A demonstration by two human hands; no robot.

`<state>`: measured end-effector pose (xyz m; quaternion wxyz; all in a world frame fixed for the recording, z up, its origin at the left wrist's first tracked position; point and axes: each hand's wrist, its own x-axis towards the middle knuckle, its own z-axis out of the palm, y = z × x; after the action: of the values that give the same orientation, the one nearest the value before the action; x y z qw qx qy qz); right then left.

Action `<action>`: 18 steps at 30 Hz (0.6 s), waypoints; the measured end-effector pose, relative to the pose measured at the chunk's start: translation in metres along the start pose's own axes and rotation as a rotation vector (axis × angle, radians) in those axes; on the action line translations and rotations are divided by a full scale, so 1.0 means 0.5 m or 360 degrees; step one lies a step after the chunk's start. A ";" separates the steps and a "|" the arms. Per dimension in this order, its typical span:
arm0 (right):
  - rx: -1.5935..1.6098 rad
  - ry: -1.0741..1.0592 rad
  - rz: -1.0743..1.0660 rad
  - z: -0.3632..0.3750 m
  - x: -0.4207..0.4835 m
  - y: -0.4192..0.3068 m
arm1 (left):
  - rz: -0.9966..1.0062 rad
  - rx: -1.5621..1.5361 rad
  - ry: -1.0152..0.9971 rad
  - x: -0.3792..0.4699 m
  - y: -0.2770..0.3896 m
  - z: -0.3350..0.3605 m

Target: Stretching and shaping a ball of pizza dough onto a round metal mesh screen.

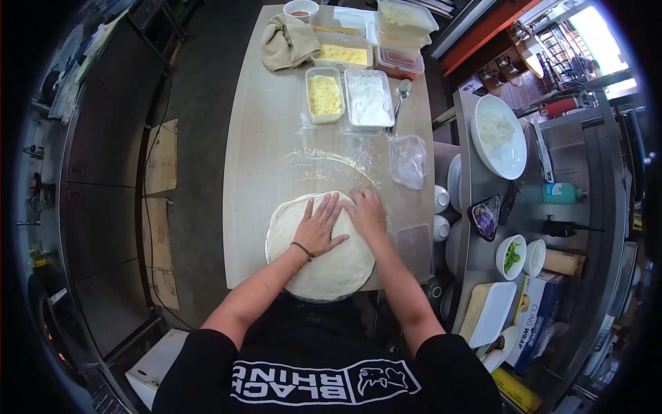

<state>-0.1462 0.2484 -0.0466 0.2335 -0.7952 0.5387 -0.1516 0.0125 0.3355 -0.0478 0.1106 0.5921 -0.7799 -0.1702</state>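
A round sheet of pizza dough (331, 274) covers a round metal pan at the table's near edge, its rim slightly raised. My left hand (319, 227) lies flat on the upper middle of the dough, fingers spread and a dark band on the wrist. At the dough's upper right edge is my right hand (368, 215), fingers curled down and slightly blurred. Whether those fingers pinch the rim or only press on it cannot be told. Beyond the pan, an arc of yellowish crumbs (339, 158) and white powder marks the wooden table (253, 171).
Tubs of grated cheese (325, 95) and white flour (369, 98) stand ahead, a spoon (402, 93) beside them. A plastic bag (407, 161) lies at right. A cloth (289, 44) and stacked containers (406, 26) sit farther back. The steel counter (473, 207) at right holds bowls.
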 end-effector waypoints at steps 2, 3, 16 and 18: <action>-0.0267 0.0363 -0.0125 0.024 -0.043 -0.028 | -0.0035 0.0039 -0.0016 -0.008 0.002 -0.001; -0.0272 0.0366 -0.0121 0.032 -0.055 -0.028 | -0.0028 0.0035 -0.0015 -0.008 0.004 -0.001; -0.0153 0.0167 -0.0110 0.011 -0.008 0.049 | -0.0008 -0.0068 0.0088 -0.008 0.006 -0.005; -0.0091 0.0204 -0.0241 -0.004 0.002 0.049 | 0.0036 -0.0133 0.0105 -0.011 -0.010 -0.007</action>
<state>-0.1659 0.2394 -0.0580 0.1635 -0.8287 0.4949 -0.2040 0.0198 0.3392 -0.0463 0.1628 0.5834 -0.7747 -0.1817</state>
